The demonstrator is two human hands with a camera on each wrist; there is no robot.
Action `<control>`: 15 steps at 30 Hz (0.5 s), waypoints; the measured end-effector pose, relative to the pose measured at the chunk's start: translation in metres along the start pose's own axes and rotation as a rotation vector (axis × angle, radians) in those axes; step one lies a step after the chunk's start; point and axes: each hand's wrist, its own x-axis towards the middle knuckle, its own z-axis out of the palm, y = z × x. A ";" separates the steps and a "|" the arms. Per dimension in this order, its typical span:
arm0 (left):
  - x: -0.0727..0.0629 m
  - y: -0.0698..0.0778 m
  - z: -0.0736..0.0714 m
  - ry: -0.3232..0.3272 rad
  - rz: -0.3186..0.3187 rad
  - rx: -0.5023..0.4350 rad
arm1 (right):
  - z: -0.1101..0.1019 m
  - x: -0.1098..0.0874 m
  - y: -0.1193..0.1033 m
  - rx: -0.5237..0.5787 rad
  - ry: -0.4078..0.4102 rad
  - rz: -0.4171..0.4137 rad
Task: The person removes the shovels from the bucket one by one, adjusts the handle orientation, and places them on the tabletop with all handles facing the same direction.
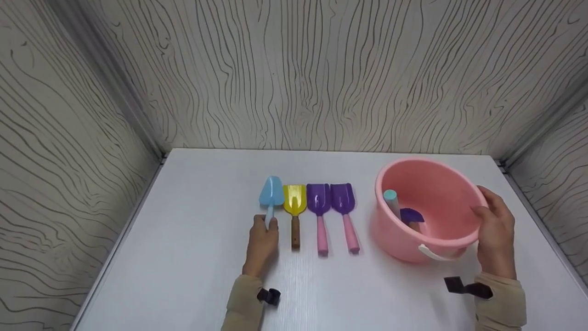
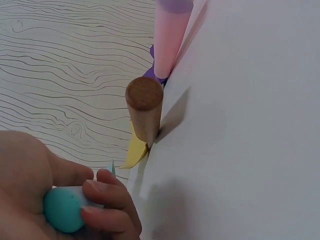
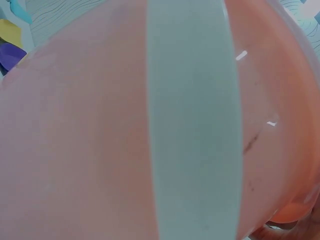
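Observation:
In the head view my left hand (image 1: 263, 241) holds a light blue toy shovel (image 1: 272, 192) by its handle, at the left end of a row. The left wrist view shows the fingers curled round that handle, whose rounded end (image 2: 65, 209) is teal. Beside it lie a yellow shovel (image 1: 295, 198) with a brown handle and two purple shovels with pink handles, one nearer (image 1: 318, 198) and one farther right (image 1: 342, 198). My right hand (image 1: 497, 230) grips the right rim of a pink bucket (image 1: 395, 243), which looks tilted. Its fingers are partly hidden behind the bucket.
Inside the bucket are a pale handle with a teal end (image 1: 390, 196) and a purple piece (image 1: 411, 214), partly hidden by the wall. A white bucket handle (image 1: 432, 253) hangs at the front. Wood-grain patterned panels (image 1: 294, 78) border the white table (image 1: 193, 257).

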 end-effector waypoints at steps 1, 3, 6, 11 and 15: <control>0.001 0.000 -0.001 0.001 -0.005 0.004 | 0.000 0.000 0.000 0.003 0.001 -0.001; 0.002 0.000 -0.002 0.006 -0.014 0.021 | 0.001 0.001 -0.001 0.005 0.003 -0.003; 0.003 0.000 -0.004 0.010 -0.026 0.044 | 0.001 0.002 -0.001 -0.007 0.007 -0.008; 0.003 -0.002 -0.008 -0.008 -0.040 0.065 | 0.001 0.001 0.000 -0.022 0.005 -0.005; 0.002 -0.003 -0.011 -0.027 -0.051 0.071 | 0.002 0.000 0.001 -0.016 -0.008 -0.012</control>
